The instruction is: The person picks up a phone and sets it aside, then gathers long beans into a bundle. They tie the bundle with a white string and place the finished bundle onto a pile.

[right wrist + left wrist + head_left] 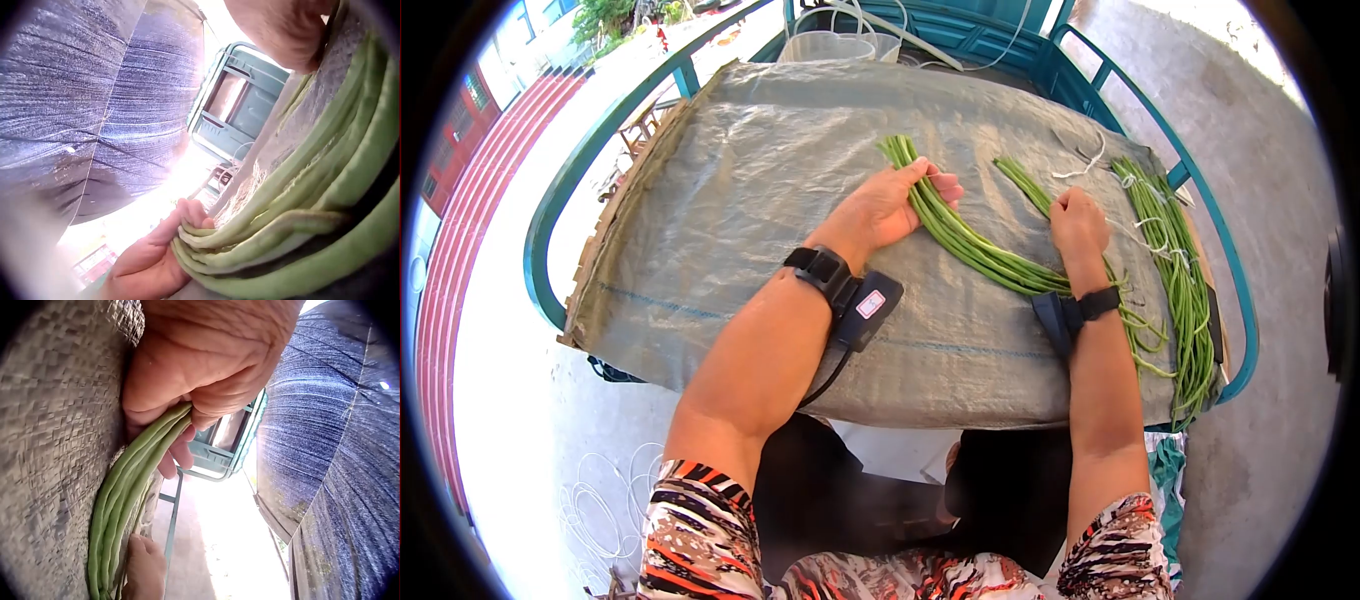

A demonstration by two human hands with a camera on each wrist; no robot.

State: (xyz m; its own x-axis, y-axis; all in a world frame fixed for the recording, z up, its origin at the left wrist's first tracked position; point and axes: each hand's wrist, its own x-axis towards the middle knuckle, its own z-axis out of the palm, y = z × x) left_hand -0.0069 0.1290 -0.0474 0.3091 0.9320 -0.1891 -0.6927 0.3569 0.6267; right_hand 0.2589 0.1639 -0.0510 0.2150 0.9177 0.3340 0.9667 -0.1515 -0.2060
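My left hand (895, 203) grips a bundle of green long beans (975, 247) near one end, the thumb across the top. From that hand the bundle curves over the woven sheet and passes under the right wrist. In the right wrist view, the left hand (156, 256) holds the bean ends (200, 240) together. My right hand (1080, 228) has its fingers curled at a smaller group of long beans (1022, 182), a green strand showing beside its fingers in the right wrist view. Its fingertips are mostly hidden in the head view.
Tied long beans (1175, 280) lie along the right edge, bound with white string (1168, 250). A loose white string (1085, 160) lies behind the right hand. Teal rails (560, 215) flank the grey woven sheet (750, 180). Clear plastic containers (828, 46) stand at the back.
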